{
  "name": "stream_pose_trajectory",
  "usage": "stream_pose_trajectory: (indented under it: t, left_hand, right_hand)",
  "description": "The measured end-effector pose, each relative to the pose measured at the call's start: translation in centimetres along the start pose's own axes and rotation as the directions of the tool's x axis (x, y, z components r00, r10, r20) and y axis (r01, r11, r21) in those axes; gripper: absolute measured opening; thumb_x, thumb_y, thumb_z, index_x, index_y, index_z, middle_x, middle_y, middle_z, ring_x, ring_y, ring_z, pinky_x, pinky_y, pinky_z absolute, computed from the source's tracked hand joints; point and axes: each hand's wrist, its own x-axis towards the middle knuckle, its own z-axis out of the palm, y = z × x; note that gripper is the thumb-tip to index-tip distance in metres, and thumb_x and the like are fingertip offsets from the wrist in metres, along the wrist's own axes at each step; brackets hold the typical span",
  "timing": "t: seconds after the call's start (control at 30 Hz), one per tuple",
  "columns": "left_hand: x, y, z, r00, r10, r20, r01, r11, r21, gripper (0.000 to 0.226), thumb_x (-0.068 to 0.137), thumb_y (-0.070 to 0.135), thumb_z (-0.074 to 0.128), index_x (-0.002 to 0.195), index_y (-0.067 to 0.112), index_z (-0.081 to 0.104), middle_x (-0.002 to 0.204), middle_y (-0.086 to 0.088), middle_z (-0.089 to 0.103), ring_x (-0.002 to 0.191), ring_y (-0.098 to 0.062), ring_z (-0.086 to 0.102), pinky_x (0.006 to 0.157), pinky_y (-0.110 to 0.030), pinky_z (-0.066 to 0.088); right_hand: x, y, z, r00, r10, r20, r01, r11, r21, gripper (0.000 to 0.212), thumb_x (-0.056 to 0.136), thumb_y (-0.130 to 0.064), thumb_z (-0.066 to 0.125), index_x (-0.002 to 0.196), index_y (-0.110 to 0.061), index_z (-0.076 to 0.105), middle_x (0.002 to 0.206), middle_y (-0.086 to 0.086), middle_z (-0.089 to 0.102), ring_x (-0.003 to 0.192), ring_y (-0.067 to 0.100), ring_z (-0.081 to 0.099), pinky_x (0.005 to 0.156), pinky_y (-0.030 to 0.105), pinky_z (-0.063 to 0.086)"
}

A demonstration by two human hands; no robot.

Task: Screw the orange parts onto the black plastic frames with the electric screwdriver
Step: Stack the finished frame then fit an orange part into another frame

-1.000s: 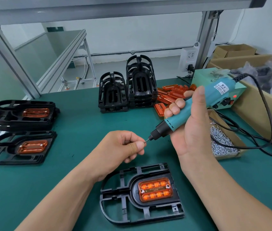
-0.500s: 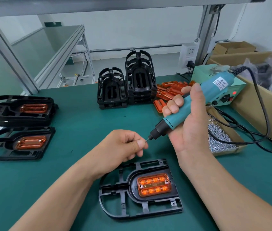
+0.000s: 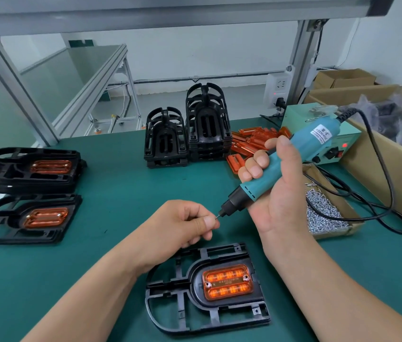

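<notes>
A black plastic frame lies flat near the table's front edge with an orange part seated in it. Above it my right hand grips the teal electric screwdriver, tilted with its bit pointing down-left. My left hand pinches a small screw at the bit's tip; the screw is mostly hidden by my fingertips.
Two stacks of finished frames lie at the left. Empty black frames stand at the back, loose orange parts beside them. A cardboard tray of screws, the green power box, its black cable and cardboard boxes fill the right.
Both hands stay together at the bit's tip, with only a slight shift. The frame on the table has not moved.
</notes>
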Motion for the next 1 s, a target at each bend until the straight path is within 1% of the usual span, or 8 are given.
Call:
stream_pose_trajectory:
  t: [0.17,0.3,0.4,0.53,0.7,0.83,1.0]
  left_hand:
    - [0.04,0.02,-0.05,1.000,0.004,0.010,-0.004,1.000,0.005,0.012,0.099,0.033,0.070,0.096,0.026,0.079,0.083,0.005,0.074,0.068,-0.007,0.053,0.061,-0.018,0.045]
    - [-0.01,-0.01,-0.06,1.000,0.005,0.007,-0.005,1.000,0.013,0.019,0.093,0.041,0.071,0.097,0.024,0.078,0.084,0.005,0.074,0.068,-0.008,0.052,0.061,-0.018,0.045]
    - [-0.03,-0.11,-0.17,1.000,0.009,0.016,-0.009,1.000,0.010,0.017,0.095,0.040,0.071,0.097,0.024,0.078,0.084,0.004,0.074,0.068,-0.008,0.051,0.062,-0.020,0.045]
    - [0.08,-0.07,-0.06,1.000,0.009,0.009,-0.009,1.000,-0.004,0.022,0.089,0.043,0.073,0.096,0.023,0.079,0.082,0.003,0.073,0.066,-0.009,0.050,0.059,-0.019,0.043]
    - [0.00,-0.05,-0.08,1.000,0.004,0.012,-0.004,1.000,-0.002,0.012,0.097,0.033,0.074,0.095,0.023,0.079,0.082,0.002,0.073,0.066,-0.009,0.049,0.058,-0.019,0.042]
    - [-0.05,0.12,0.02,1.000,0.005,0.007,-0.005,1.000,0.003,0.021,0.087,0.043,0.074,0.093,0.023,0.079,0.081,0.002,0.074,0.064,-0.010,0.048,0.058,-0.019,0.042]
    - [-0.12,0.13,-0.01,1.000,0.003,-0.002,-0.003,1.000,-0.001,0.020,0.088,0.041,0.074,0.094,0.023,0.079,0.081,0.002,0.074,0.065,-0.009,0.049,0.059,-0.020,0.042]
  right_hand:
    - [0.15,0.07,-0.22,1.000,0.009,-0.026,-0.009,1.000,0.007,0.016,0.105,-0.029,0.060,0.098,-0.016,0.055,0.073,-0.002,0.048,0.060,0.011,0.045,0.059,0.025,0.046]
    - [0.17,0.18,-0.34,1.000,0.017,-0.026,-0.017,1.000,0.015,0.017,0.105,-0.031,0.061,0.099,-0.016,0.055,0.073,-0.002,0.048,0.060,0.011,0.046,0.059,0.025,0.046]
    - [0.18,0.21,-0.31,0.999,0.015,-0.035,-0.015,1.000,0.013,0.018,0.104,-0.031,0.061,0.098,-0.016,0.055,0.073,-0.001,0.048,0.060,0.011,0.045,0.059,0.026,0.045]
    - [0.15,0.19,-0.17,0.999,0.022,-0.049,-0.021,1.000,0.021,0.017,0.103,-0.031,0.062,0.097,-0.016,0.055,0.072,-0.001,0.047,0.059,0.011,0.044,0.057,0.025,0.045]
    - [0.11,0.20,-0.13,0.999,0.021,-0.047,-0.020,0.999,0.027,0.018,0.102,-0.030,0.063,0.097,-0.015,0.056,0.071,-0.001,0.047,0.058,0.011,0.044,0.056,0.025,0.044]
    - [0.09,0.29,-0.24,0.999,0.026,-0.043,-0.025,0.999,0.019,0.017,0.104,-0.030,0.061,0.099,-0.015,0.055,0.072,-0.001,0.047,0.059,0.011,0.044,0.057,0.025,0.045]
    - [0.09,0.45,-0.33,0.999,0.025,-0.036,-0.024,1.000,0.015,0.017,0.103,-0.030,0.062,0.098,-0.015,0.056,0.072,-0.001,0.048,0.059,0.011,0.044,0.057,0.026,0.045]
